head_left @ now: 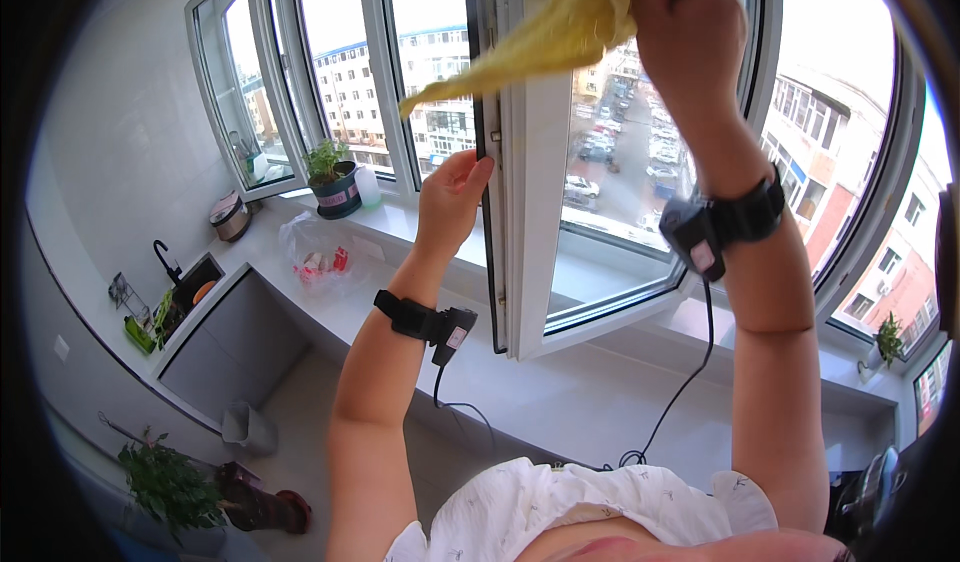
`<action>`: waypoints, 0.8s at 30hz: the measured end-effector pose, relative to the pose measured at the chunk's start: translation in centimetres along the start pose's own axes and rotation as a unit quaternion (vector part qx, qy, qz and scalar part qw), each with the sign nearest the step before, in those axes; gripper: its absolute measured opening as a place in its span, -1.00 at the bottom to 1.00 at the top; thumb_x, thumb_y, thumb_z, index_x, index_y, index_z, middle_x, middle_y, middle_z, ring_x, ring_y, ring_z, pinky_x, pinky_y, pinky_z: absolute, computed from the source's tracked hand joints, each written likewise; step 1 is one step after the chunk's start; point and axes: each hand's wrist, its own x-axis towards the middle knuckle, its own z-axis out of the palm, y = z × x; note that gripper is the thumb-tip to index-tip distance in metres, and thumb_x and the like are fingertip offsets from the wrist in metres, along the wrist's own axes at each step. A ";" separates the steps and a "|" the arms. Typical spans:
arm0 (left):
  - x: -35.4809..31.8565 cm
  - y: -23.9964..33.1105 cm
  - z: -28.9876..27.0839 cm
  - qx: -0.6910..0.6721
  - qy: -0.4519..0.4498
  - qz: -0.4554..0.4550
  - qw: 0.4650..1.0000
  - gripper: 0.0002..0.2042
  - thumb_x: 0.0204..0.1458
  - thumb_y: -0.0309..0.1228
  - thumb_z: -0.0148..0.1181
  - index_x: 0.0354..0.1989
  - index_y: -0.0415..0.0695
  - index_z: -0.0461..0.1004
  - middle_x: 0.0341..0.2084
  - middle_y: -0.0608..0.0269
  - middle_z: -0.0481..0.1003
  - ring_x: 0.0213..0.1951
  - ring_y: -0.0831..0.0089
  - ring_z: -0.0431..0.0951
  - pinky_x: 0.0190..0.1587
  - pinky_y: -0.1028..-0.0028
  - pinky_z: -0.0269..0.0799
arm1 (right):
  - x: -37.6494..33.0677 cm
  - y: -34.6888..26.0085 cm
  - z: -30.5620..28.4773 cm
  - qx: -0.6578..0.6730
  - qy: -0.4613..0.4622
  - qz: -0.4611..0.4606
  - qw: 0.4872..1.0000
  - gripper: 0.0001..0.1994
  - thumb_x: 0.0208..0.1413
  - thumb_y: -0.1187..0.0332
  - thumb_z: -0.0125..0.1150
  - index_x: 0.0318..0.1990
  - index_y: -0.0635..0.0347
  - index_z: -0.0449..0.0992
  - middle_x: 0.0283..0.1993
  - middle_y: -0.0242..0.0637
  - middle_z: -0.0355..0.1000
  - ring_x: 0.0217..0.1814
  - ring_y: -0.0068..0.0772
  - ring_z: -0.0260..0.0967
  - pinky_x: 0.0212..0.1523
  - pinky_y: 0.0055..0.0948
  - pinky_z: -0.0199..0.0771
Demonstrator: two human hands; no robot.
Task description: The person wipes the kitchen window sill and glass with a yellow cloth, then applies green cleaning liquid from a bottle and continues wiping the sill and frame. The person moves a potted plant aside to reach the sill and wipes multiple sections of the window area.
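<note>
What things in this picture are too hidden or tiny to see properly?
- Head view: the top of the yellow cloth and the right hand run off the upper edge, so the grip is only partly seen.
- Left hand: fingertips curl round the window frame edge, out of sight.
- Plastic bag on the sill: contents too small to tell.
- Sink: items inside too small and bent by the lens.

Cloth (pixel 560 32) yellow. Window frame (pixel 530 182) white, black seal along edge. Wrist straps (pixel 410 317) black. Counter (pixel 560 402) pale grey. Plant pot (pixel 337 194) dark, pink band. Shirt (pixel 560 507) white, small print.
</note>
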 end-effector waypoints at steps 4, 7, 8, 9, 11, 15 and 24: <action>-0.1 0.7 0.0 0.038 -0.004 0.052 0.998 -0.65 0.29 -0.20 0.18 -0.06 -0.32 0.55 -0.40 0.48 0.54 -0.31 0.71 0.43 -0.26 0.63 0.32 | 8.0 0.1 3.8 -0.139 0.013 -0.139 0.980 -0.43 0.20 0.26 0.03 0.37 0.17 0.25 0.46 0.03 0.14 0.46 0.12 0.14 0.48 -0.11 0.12; -0.4 1.5 0.3 0.177 0.028 0.087 0.980 -0.74 0.28 -0.29 0.15 -0.08 -0.24 0.58 -0.36 0.09 0.64 -0.29 0.36 0.66 -0.20 0.47 0.54 | 3.1 2.2 7.3 -0.082 0.026 -0.114 0.990 -0.39 0.25 0.24 -0.05 0.45 0.14 0.10 0.56 0.07 -0.10 0.58 0.16 -0.12 0.52 -0.04 0.00; -0.5 1.7 0.4 0.211 0.034 0.111 0.971 -0.76 0.28 -0.31 0.13 -0.09 -0.24 0.58 -0.37 0.06 0.63 -0.32 0.31 0.66 -0.23 0.43 0.54 | 0.2 2.4 8.5 -0.085 0.041 -0.125 0.988 -0.39 0.27 0.21 -0.07 0.45 0.14 0.10 0.56 0.06 -0.09 0.58 0.15 -0.13 0.53 -0.02 -0.06; -0.5 1.8 0.5 0.239 0.046 0.140 0.960 -0.77 0.28 -0.33 0.11 -0.10 -0.24 0.57 -0.38 0.02 0.62 -0.34 0.25 0.66 -0.26 0.40 0.54 | -1.8 2.7 9.3 -0.074 0.052 -0.131 0.987 -0.45 0.17 0.24 0.09 0.32 0.18 0.27 0.37 0.01 0.17 0.34 0.05 0.17 0.34 -0.07 0.21; -0.6 1.8 0.6 0.277 0.065 0.164 0.944 -0.78 0.28 -0.35 0.08 -0.12 -0.24 0.56 -0.39 -0.02 0.60 -0.37 0.16 0.64 -0.30 0.34 0.53 | -8.1 2.4 10.2 -0.065 0.027 -0.133 0.989 -0.42 0.10 0.28 0.24 0.30 0.20 0.31 0.35 -0.02 0.24 0.25 0.06 0.33 0.23 -0.06 0.41; -0.2 1.0 0.7 0.285 0.081 0.142 0.944 -0.76 0.29 -0.34 0.05 -0.14 -0.26 0.55 -0.42 -0.03 0.59 -0.39 0.04 0.61 -0.31 0.25 0.50 | -27.2 -1.8 9.8 -0.054 -0.127 -0.132 0.982 -0.34 0.06 0.23 0.26 0.36 0.11 0.30 0.44 -0.05 0.16 0.38 0.20 0.23 0.36 0.09 0.23; -0.3 -0.8 3.6 0.198 0.116 0.156 0.961 -0.85 0.35 -0.36 -0.15 -0.21 -0.19 0.23 -0.46 -0.07 0.50 -0.39 -0.14 0.53 -0.33 0.12 0.40 | -23.7 3.0 10.0 -0.076 -0.096 -0.136 0.983 -0.38 0.10 0.23 0.12 0.38 -0.01 0.28 0.41 -0.26 0.21 0.45 -0.15 0.17 0.47 -0.05 0.08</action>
